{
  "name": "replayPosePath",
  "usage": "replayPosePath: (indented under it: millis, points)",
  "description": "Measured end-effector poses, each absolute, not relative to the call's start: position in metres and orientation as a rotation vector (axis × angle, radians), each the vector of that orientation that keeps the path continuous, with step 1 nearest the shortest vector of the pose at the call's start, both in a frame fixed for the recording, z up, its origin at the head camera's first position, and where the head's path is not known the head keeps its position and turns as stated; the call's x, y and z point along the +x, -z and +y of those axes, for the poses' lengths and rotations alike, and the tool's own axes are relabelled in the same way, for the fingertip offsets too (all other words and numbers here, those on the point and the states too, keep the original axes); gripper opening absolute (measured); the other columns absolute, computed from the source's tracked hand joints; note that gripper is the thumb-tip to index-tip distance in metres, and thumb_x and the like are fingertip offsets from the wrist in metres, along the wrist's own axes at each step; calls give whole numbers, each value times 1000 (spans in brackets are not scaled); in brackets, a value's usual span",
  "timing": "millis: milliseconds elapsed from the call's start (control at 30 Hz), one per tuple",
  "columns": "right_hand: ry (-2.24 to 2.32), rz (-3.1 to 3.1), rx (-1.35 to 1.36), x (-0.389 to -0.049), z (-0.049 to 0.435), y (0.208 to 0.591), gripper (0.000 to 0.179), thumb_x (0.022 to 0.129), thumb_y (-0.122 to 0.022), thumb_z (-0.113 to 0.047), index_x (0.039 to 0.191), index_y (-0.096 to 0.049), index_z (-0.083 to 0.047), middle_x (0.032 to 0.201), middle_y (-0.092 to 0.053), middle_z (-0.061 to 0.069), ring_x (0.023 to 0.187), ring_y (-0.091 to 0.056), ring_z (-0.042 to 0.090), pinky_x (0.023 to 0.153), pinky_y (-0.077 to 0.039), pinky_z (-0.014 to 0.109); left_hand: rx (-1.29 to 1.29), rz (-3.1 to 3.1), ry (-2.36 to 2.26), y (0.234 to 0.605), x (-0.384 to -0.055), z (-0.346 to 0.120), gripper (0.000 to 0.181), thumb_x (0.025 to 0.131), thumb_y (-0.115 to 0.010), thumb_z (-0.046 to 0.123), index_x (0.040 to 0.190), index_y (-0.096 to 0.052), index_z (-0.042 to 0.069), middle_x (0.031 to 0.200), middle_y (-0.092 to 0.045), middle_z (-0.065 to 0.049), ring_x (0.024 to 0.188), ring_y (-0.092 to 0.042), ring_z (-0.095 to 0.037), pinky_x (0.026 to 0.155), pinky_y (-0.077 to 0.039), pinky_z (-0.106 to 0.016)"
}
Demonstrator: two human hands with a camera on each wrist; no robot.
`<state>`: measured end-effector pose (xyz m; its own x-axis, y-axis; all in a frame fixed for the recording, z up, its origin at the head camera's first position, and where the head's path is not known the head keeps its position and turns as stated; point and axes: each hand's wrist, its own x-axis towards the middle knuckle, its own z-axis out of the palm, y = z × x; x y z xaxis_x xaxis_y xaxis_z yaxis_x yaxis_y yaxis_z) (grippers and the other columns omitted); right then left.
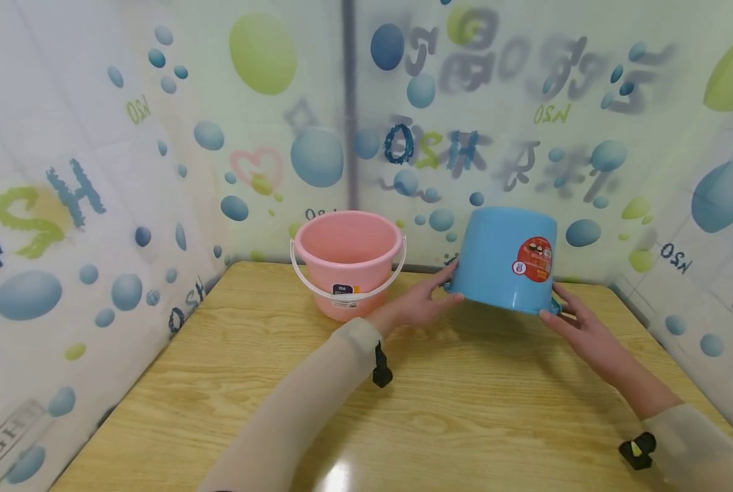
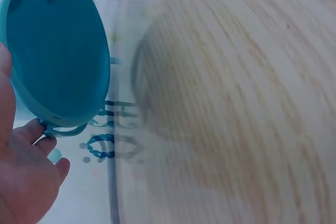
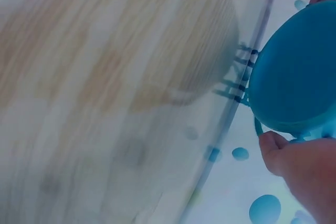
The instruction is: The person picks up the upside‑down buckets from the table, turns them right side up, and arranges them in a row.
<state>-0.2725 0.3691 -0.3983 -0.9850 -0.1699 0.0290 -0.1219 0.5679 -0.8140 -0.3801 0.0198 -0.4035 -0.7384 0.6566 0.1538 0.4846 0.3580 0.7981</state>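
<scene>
A blue bucket [image 1: 495, 256] is held tilted, mouth down, above the right part of the table, with a round red label on its side. My left hand [image 1: 424, 305] grips its rim at the left, and my right hand [image 1: 590, 336] grips the opposite rim at the right. Both wrist views look into its dark, hollow inside. In the left wrist view, the fingers sit by a small blue loop [image 2: 68, 130] at the rim. Left of it, a pink bucket [image 1: 323, 277] stands upright behind my left forearm, its white handle hanging across the front.
A wood-grain table [image 1: 440, 410] spreads under both arms. Behind it and at both sides hang pale curtains [image 1: 261, 137] printed with blue and green drops, close to the table's edges. Shadows from the bucket fall on the tabletop.
</scene>
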Motion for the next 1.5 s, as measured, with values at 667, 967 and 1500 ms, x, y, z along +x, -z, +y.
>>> replayPosePath:
  millis: [667, 967, 1500]
  points:
    - [1381, 2844, -260, -266, 358, 377, 76, 119, -41, -47, 178, 1, -23, 179, -16, 33, 152, -37, 62, 112, -55, 53, 1100, 2413, -1436, 388, -364, -1, 74, 116, -56, 37, 178, -17, 34, 185, -20, -5, 172, -18, -30, 134, -29, -63]
    - [1263, 2983, -201, -265, 353, 372, 84, 115, -55, -48, 179, -8, -21, 154, -44, 33, 120, -50, 41, 75, -50, 36, 1108, 2467, -1451, 384, -362, -3, 80, 113, -64, 36, 177, -16, 40, 182, -31, -3, 166, -34, -32, 127, -42, -64]
    - [1656, 2844, -419, -265, 347, 369, 87, 115, -59, -24, 179, 1, -23, 175, -19, 33, 145, -42, 61, 87, -54, 7, 1186, 2488, -1485, 377, -360, 1, 85, 113, -66, 25, 177, -13, 41, 183, -28, -3, 167, -34, -30, 132, -38, -56]
